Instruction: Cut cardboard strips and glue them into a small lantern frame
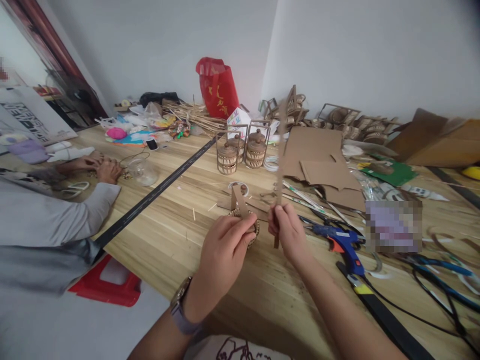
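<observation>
My left hand, with a watch on its wrist, has its fingers closed on a small round woven piece low over the wooden table. A flat brown strip rises from that piece under my fingertips. To the right, my right hand is wrapped round a long thin brown strip that stands upright, its top blurred. A short end of this strip shows below the fist. The two hands are apart.
Small lidded baskets in frames stand beyond my hands. Cardboard sheets, a blue glue gun and a cutter lie to the right. At left, another person's hands work near a glass jar. A red bag stands behind.
</observation>
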A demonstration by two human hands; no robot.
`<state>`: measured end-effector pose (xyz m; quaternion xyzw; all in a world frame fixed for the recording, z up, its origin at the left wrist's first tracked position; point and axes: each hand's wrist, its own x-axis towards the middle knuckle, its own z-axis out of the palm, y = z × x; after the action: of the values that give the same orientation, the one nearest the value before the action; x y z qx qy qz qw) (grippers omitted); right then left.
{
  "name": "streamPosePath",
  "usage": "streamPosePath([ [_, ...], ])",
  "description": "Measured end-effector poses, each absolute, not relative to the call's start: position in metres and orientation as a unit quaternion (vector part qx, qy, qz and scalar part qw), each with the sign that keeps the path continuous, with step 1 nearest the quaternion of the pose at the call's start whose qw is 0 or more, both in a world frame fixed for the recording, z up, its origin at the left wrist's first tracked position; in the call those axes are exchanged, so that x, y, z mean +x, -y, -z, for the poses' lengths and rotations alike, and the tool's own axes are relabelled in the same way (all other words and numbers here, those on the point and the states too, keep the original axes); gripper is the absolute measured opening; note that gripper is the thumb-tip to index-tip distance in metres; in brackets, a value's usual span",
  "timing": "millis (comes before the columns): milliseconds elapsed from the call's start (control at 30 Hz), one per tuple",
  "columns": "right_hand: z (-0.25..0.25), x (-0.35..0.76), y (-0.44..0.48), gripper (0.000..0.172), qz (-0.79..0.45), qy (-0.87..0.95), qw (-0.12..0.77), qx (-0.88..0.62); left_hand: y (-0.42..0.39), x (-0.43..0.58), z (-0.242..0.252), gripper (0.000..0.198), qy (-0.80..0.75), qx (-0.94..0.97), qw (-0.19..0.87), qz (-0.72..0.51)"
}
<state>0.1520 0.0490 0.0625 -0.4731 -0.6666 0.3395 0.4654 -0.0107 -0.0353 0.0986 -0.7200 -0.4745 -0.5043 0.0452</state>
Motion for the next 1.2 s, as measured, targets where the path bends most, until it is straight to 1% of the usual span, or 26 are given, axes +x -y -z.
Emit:
streamPosePath([
  [67, -0.068, 0.159, -0.039, 0.031, -0.325, 0.665, 0.496, -0.454, 0.035, -0.012, -0.097, 0.025, 0.473, -0.725, 0.044, 0.499],
  [133, -0.072, 0.164, -0.027, 0.024, -0.313, 0.685, 0.503, -0.423, 0.035, -0.014, -0.097, 0.026, 0.467, -0.732, 0.045, 0.494],
  [267, -0.070, 0.162, -0.002, 0.016, -0.322, 0.746, 0.452, -0.369, 0.035, -0.017, -0.100, 0.027, 0.468, -0.745, 0.036, 0.474],
  [400, -0.056, 0.151, 0.009, 0.011, -0.301, 0.757, 0.452, -0.363, 0.037, -0.018, -0.106, 0.027, 0.474, -0.745, -0.009, 0.470],
  [600, -0.049, 0.145, 0.003, 0.013, -0.244, 0.784, 0.443, -0.361, 0.037, -0.011, -0.098, 0.027, 0.484, -0.725, -0.042, 0.488],
  [733, -0.048, 0.151, 0.001, 0.012, -0.203, 0.794, 0.437, -0.370, 0.038, 0.004, -0.088, 0.023, 0.479, -0.703, -0.016, 0.525],
  [900, -0.043, 0.160, -0.004, 0.009, -0.158, 0.806, 0.431, -0.373, 0.039, 0.018, -0.079, 0.029, 0.478, -0.690, 0.034, 0.543],
  [1033, -0.045, 0.163, -0.006, 0.010, -0.152, 0.824, 0.405, -0.365, 0.040, 0.020, -0.073, 0.034, 0.470, -0.677, 0.034, 0.565],
  [1200, -0.052, 0.162, -0.008, 0.012, -0.113, 0.842, 0.399, -0.346, 0.040, 0.018, -0.070, 0.030, 0.447, -0.673, 0.033, 0.589],
])
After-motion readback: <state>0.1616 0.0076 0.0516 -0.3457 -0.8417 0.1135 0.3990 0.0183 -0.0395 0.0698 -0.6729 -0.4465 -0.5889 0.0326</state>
